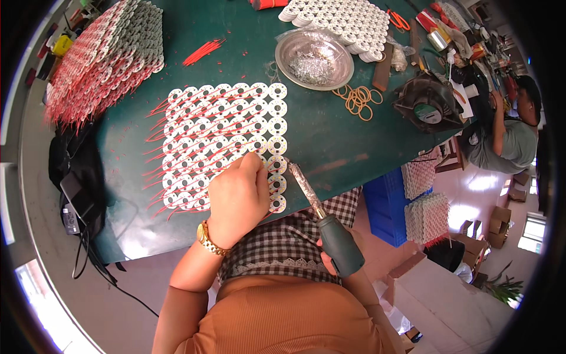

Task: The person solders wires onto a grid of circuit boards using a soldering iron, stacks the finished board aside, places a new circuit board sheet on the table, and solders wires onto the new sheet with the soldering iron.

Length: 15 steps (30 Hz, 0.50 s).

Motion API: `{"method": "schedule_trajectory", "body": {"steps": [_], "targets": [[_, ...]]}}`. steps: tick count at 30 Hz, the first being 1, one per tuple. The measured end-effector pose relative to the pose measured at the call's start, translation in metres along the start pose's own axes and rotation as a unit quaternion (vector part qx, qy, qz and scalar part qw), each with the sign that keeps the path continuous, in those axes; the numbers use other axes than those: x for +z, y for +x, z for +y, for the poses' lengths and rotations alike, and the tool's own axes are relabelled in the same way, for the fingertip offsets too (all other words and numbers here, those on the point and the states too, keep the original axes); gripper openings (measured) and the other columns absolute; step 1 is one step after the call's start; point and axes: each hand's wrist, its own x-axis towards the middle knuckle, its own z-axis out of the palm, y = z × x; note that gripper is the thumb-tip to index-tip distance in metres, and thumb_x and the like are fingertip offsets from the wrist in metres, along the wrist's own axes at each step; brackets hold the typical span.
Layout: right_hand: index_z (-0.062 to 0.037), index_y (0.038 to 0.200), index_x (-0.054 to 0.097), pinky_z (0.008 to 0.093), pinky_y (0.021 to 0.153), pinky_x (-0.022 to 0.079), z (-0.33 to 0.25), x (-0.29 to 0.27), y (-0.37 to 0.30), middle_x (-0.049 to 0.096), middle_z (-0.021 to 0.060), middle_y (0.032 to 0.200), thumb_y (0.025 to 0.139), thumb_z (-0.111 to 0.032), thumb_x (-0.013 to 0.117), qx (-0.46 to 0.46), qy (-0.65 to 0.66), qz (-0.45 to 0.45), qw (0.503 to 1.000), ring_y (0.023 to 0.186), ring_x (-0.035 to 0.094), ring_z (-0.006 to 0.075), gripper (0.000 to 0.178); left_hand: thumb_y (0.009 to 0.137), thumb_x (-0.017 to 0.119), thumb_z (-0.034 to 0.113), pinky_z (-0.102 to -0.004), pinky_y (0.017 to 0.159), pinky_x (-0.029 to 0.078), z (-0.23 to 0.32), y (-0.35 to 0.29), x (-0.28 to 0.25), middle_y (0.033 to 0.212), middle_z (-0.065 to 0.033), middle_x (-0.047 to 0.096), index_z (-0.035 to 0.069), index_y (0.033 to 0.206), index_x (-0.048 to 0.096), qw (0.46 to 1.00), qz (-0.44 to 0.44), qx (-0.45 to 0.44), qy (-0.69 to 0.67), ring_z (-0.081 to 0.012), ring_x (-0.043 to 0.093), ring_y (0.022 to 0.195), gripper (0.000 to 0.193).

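Note:
A panel of round white LED circuit boards [277, 126] lies on the green bench, with thin red wires [156, 138] across its rows and sticking out on the left. Over the panel's lower right part, my left hand [239, 192] is closed in a pinch, fingertips down near the right-hand columns. What it pinches is hidden beneath the fingers. My right hand [328, 259] grips a soldering iron [341, 246] by its dark green handle. The iron's wrapped metal barrel points up and left, its tip close to the right edge of the panel, beside my left fingertips.
A metal bowl [283, 56] of silvery scraps stands beyond the panel, with rubber bands [359, 101] and a black fan [427, 103] to its right. Wired boards [109, 56] are stacked far left, bare boards [339, 20] at the back. Another person [507, 133] sits far right.

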Motion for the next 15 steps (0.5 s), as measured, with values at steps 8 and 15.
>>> {"method": "schedule_trajectory", "body": {"steps": [8,15], "targets": [[0.0000,0.111,0.064,0.0337,0.051,0.050,0.032,0.011,0.022,0.068,0.0065,0.079,0.068,-0.025,0.079,-0.247,-0.062,0.071,0.964,0.058,0.064,0.0242,0.052,0.086,0.066,0.004,-0.0354,0.048,0.045,-0.004,-0.013,0.000,0.061,-0.0126,0.062,0.002,0.081,0.059,0.999,0.006,-0.010,-0.033,-0.0269,0.061,0.050,0.009],[0.0008,0.119,0.061,0.0298,0.051,0.052,0.068,0.017,0.058,0.068,0.0059,0.078,0.075,-0.014,0.077,-0.595,-0.142,0.207,0.764,0.057,0.065,0.0196,0.049,0.088,0.068,0.005,-0.0271,0.049,0.046,-0.001,-0.040,-0.025,0.061,-0.0091,0.064,-0.001,0.082,0.062,0.992,-0.045,-0.084,-0.085,-0.0137,0.061,0.052,0.010]]}}
